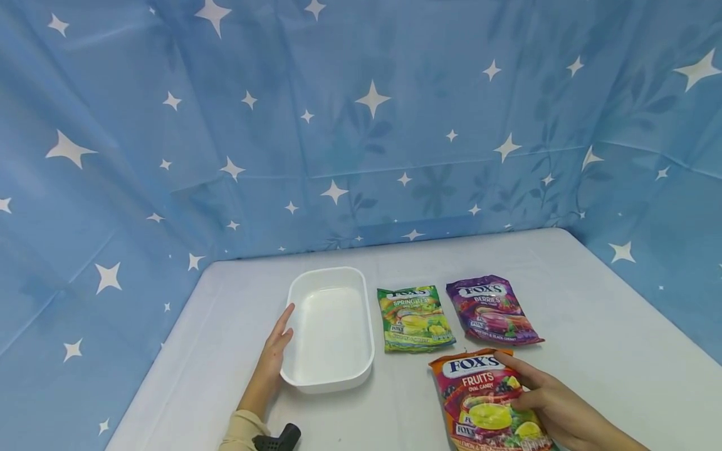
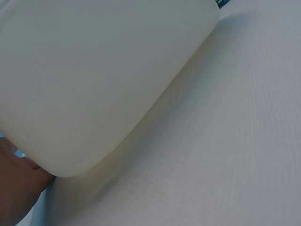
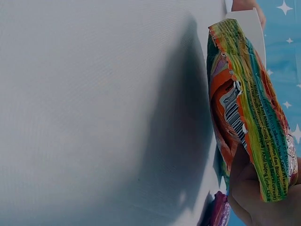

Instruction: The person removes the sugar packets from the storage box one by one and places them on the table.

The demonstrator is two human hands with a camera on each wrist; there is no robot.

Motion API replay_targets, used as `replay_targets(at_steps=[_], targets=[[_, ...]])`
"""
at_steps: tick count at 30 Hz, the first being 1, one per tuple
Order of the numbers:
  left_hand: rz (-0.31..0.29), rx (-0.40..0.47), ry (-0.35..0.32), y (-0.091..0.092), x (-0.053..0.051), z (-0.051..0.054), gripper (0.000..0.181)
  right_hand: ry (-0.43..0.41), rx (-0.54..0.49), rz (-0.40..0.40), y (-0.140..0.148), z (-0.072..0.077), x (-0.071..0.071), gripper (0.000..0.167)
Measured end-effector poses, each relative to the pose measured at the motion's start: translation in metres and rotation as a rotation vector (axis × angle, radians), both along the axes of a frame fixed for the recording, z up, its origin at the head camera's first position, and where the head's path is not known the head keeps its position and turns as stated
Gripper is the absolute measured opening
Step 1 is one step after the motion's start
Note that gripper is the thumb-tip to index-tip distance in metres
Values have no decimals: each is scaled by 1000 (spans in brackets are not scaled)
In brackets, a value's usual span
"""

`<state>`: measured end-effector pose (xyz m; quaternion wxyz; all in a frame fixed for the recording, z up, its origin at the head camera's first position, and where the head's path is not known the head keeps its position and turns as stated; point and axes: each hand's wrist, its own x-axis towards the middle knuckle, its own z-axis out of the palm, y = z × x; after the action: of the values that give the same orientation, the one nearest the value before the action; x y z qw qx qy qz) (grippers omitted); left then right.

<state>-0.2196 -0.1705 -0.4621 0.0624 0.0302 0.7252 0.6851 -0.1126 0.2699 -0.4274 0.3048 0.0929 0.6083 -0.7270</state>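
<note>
A white plastic tray [image 1: 327,338] stands on the table left of the middle. My left hand [image 1: 274,354] is at its left side, fingers straight along the rim; the left wrist view shows the tray's outer wall [image 2: 94,84] close up beside the hand [image 2: 21,188]. At the front right my right hand [image 1: 549,398] grips an orange-red bag of Fox's Fruits candy [image 1: 479,401] by its right edge, thumb on the front. In the right wrist view that candy bag [image 3: 249,113] is held above the table, its shadow on the cloth, with fingers partly behind it.
A green and yellow Fox's Spring Tea bag [image 1: 414,319] lies right of the tray. Beyond the held bag lies a purple Fox's Berries bag [image 1: 493,310]. White cloth covers the table [image 1: 225,326], with a blue star-patterned curtain [image 1: 338,144] behind it.
</note>
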Motion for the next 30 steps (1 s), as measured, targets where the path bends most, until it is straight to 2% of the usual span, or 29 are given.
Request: replay_targets(at_steps=[23,30], targets=[[2,4,18,-1,-2,-2,49,-2,23,3,-1,-2,-1,85],[-4,23,13,0,-1,-1,48,5,87,1,-3,-2,-2,86]])
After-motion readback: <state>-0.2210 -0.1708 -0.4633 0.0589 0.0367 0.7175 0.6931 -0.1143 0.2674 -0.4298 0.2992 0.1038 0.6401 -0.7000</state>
